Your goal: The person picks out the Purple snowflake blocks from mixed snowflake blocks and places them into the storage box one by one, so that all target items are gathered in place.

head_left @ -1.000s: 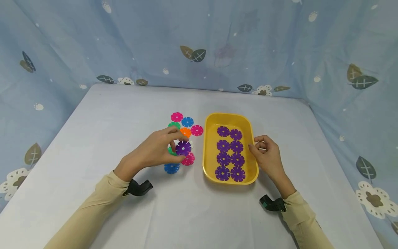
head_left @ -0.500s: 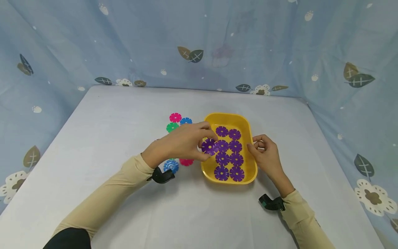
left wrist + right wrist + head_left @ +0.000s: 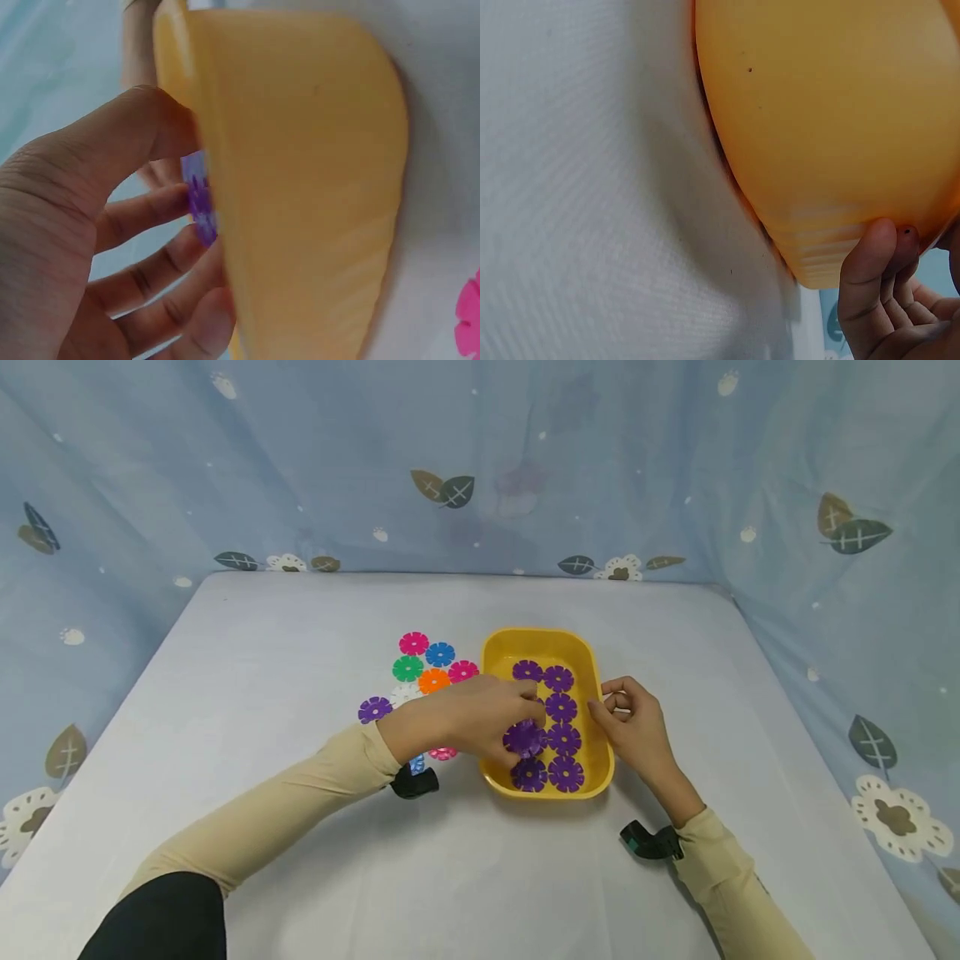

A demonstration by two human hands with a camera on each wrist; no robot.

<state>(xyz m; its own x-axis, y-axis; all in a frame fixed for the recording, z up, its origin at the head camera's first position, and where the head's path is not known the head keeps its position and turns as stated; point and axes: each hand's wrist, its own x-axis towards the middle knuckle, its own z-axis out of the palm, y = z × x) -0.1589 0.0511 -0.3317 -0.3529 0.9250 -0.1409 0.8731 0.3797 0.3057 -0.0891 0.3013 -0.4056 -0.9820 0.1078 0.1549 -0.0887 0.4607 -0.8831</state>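
My left hand (image 3: 483, 714) reaches over the left side of a yellow plastic tray (image 3: 528, 633), pinching a purple snowflake disc (image 3: 524, 739) between thumb and fingers. In the left wrist view, that disc (image 3: 199, 199) shows partly behind the tray's rim. Other purple snowflake discs (image 3: 565, 773) lie in two columns on the tray's floor, some hidden by the left hand. At the right side, my right hand (image 3: 637, 727) holds the tray's edge, thumb at the rim. The right wrist view has its curled fingers (image 3: 868, 277) against the outer wall (image 3: 825, 135).
Left of the tray, loose discs lie on the white-covered table (image 3: 300, 635): a pink disc (image 3: 413, 643), a blue disc (image 3: 440, 654), a green disc (image 3: 408, 668), an orange disc (image 3: 434, 681) and more. One purple disc (image 3: 375, 710) lies at their left. A patterned blue cloth (image 3: 337, 460) hangs behind.
My left hand has carried the purple disc rightward from above the loose discs to inside the tray. The right hand keeps its place at the tray's edge.
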